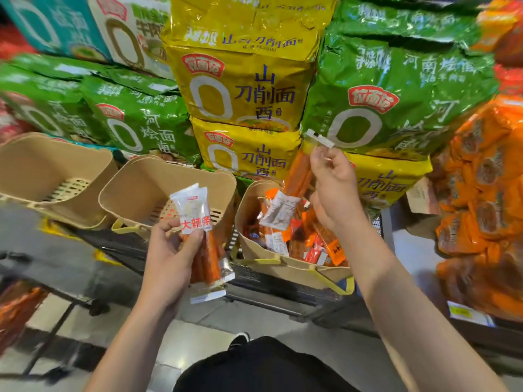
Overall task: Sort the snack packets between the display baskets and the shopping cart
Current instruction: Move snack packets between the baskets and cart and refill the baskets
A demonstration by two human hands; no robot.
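Observation:
My left hand point(167, 261) grips a few long snack packets point(203, 239) with orange sticks and a white top with red print, held upright in front of the middle basket point(133, 182). My right hand point(334, 182) pinches the clear top of another long orange snack packet point(300, 171), lifted above the right basket point(254, 250). The right basket is full of mixed orange and red snack packets. The middle basket and the left basket point(36, 162) show bare beige insides.
Big green point(390, 89) and yellow point(243, 89) noodle bags are stacked on the shelf behind the baskets. Orange bags point(486, 176) pile up at the right. A black cart frame point(56, 306) stands low on the left. The baskets sit on a dark wire rack.

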